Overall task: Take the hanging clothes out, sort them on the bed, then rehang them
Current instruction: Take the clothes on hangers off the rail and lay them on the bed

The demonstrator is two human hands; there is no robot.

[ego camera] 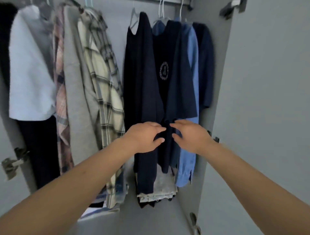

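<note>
Both forearms extend forward from the bottom of the view into an open wardrobe. The left hand (pixel 144 136) and the right hand (pixel 189 135) sit close together, nearly meeting, at the lower part of the dark garments. On each hand the fingers are loosely spread and slightly bent, thumb apart from the rest. The fingertips lie against or just in front of the dark cloth; whether any fold is pinched cannot be told, and no garment is visibly gripped.

Below the hands, a stack of folded clothes (pixel 161 189) rests on the wardrobe floor. A second, blurred heap lies to its left.

Directly behind the hands hangs the right-hand group: a dark sweater (pixel 140 75), a navy shirt with a round emblem (pixel 167 72), a light blue shirt (pixel 192 70), and a navy garment (pixel 205 63) at the far right, next to the wardrobe side panel (pixel 219 80). All hang on hangers from the rail (pixel 176 1) at the top.

A clear gap separates this group from the left-hand group: a cream checked shirt (pixel 102 70), a grey coat (pixel 75 75), a pink plaid shirt (pixel 60 83) and a white top (pixel 30 72).

Task status, as a judgement: the removal step is at its start. Every visible garment is on the rail, and no bed is in view. Removal, sorting and rehanging all remain.
</note>
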